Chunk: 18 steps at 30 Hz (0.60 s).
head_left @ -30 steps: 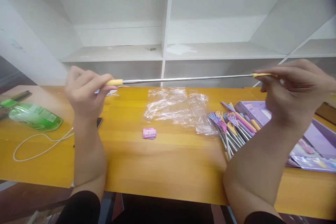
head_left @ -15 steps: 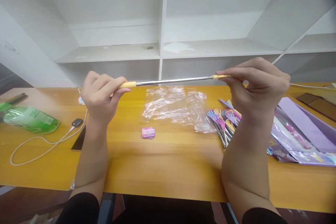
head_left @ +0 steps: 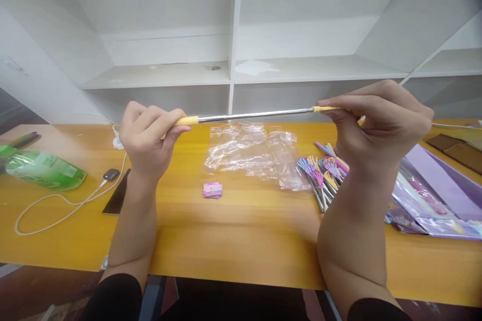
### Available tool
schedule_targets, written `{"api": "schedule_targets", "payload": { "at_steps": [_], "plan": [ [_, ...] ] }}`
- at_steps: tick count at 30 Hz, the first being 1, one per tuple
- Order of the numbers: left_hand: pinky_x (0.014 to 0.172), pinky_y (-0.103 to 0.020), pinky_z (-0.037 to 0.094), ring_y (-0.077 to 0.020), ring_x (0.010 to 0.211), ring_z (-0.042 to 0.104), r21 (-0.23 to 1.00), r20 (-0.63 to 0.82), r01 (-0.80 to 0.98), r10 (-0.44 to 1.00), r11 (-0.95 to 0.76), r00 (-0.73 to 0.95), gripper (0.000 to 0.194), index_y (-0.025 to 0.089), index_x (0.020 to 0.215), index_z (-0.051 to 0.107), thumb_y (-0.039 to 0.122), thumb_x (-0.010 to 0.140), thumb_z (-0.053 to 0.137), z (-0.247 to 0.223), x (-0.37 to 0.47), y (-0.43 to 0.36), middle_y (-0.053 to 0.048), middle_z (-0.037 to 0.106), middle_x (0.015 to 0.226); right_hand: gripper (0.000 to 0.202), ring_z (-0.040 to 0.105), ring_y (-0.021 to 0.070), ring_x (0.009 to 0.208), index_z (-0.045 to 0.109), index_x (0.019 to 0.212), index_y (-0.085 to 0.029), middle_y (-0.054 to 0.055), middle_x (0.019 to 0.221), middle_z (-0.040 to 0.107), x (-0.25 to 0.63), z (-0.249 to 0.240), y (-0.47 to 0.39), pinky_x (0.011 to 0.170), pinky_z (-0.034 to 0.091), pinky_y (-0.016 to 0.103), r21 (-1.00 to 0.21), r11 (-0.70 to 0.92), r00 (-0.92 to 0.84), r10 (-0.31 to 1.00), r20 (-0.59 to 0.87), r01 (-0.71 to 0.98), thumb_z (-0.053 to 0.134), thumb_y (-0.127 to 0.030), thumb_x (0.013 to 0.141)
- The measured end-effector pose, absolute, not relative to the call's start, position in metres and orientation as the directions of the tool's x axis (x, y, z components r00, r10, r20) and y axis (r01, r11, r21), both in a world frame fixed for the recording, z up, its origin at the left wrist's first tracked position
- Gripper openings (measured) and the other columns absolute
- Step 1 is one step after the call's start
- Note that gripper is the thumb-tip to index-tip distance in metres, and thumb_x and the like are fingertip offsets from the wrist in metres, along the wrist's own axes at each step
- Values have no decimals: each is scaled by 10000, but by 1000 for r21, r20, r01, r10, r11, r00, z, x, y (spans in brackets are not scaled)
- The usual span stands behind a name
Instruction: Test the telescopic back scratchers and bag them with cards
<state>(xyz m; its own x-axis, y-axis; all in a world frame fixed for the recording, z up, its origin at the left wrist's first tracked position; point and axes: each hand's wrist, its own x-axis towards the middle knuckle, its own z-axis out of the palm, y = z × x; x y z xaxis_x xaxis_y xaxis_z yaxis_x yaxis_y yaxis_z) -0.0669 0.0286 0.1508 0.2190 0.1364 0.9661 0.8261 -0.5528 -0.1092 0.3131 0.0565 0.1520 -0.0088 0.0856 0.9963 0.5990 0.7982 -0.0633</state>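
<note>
A telescopic back scratcher (head_left: pixel 259 114) with a bare metal rod stretches nearly level between my hands, above the table. My left hand (head_left: pixel 150 140) is closed, pinching its yellow handle between thumb and fingers. At the other end, my right hand (head_left: pixel 380 120) grips the yellow head piece, most of which the fingers hide. Below the right hand lies a pile of similar back scratchers (head_left: pixel 320 173) with small hand-shaped heads in several colours. Clear plastic bags (head_left: pixel 248 153) lie beneath the rod, and a small stack of pink cards (head_left: pixel 213 190) sits nearer me.
On the left are a green bottle (head_left: pixel 45 169) lying on its side, a white cable (head_left: pixel 56 195) with a black plug piece (head_left: pixel 111 175), and a dark flat device (head_left: pixel 117 195). Purple packaging (head_left: pixel 444 185) lies right. White shelving (head_left: pixel 233 20) stands behind the wooden table (head_left: pixel 241 241).
Both hands have shifted slightly to the right, the right hand farther. A little more metal rod shows between them.
</note>
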Motion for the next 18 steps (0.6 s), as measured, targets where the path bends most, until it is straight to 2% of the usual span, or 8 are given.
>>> {"api": "schedule_targets", "payload": {
  "at_steps": [3, 6, 9, 11, 14, 18],
  "plan": [
    [673, -395, 331, -204, 700, 459, -111, 958, 807, 153, -580, 243, 294, 327, 999, 798, 588, 1024, 665, 146, -52, 26, -28, 651, 725, 277, 598, 105, 614, 868, 1008, -351, -20, 763, 732, 300, 150, 51, 544, 410, 285, -13, 833, -84, 71, 994, 552, 819, -113, 873],
    [645, -387, 343, -190, 649, 448, -115, 950, 778, 160, -618, 268, 338, 303, 988, 796, 605, 1028, 651, 139, -31, 23, -18, 657, 701, 398, 669, 121, 663, 832, 1120, -406, -37, 866, 786, 278, 145, 39, 575, 463, 298, 26, 862, -211, 94, 973, 505, 752, -70, 923],
    [644, -376, 357, -173, 624, 455, -95, 962, 763, 137, -640, 235, 277, 310, 1008, 791, 544, 1050, 649, 133, -18, 23, -1, 689, 717, 457, 699, 152, 704, 799, 1176, -462, -46, 932, 809, 264, 142, 31, 607, 486, 342, 24, 835, -213, 112, 971, 550, 711, -70, 958],
    [644, -371, 367, -171, 622, 480, -98, 955, 753, 151, -650, 254, 258, 319, 1007, 792, 537, 1045, 659, 131, -19, 26, 2, 698, 718, 425, 704, 163, 705, 796, 1174, -470, -40, 919, 800, 265, 141, 32, 605, 489, 350, 5, 832, -243, 156, 957, 554, 725, -106, 965],
    [635, -364, 361, -176, 628, 490, -122, 942, 750, 163, -650, 294, 256, 323, 1010, 793, 551, 1024, 678, 131, -24, 31, -3, 697, 713, 321, 700, 160, 709, 805, 1147, -423, -20, 898, 777, 270, 140, 41, 609, 503, 331, -14, 848, -311, 209, 927, 529, 737, -160, 976],
    [624, -351, 343, -175, 647, 459, -172, 944, 730, 102, -662, 315, 210, 308, 1050, 781, 504, 1001, 725, 131, -26, 34, -3, 692, 718, 263, 680, 152, 711, 800, 1129, -366, -3, 894, 752, 272, 139, 51, 630, 511, 309, -10, 851, -333, 216, 918, 525, 708, -159, 997]
  ]
}}
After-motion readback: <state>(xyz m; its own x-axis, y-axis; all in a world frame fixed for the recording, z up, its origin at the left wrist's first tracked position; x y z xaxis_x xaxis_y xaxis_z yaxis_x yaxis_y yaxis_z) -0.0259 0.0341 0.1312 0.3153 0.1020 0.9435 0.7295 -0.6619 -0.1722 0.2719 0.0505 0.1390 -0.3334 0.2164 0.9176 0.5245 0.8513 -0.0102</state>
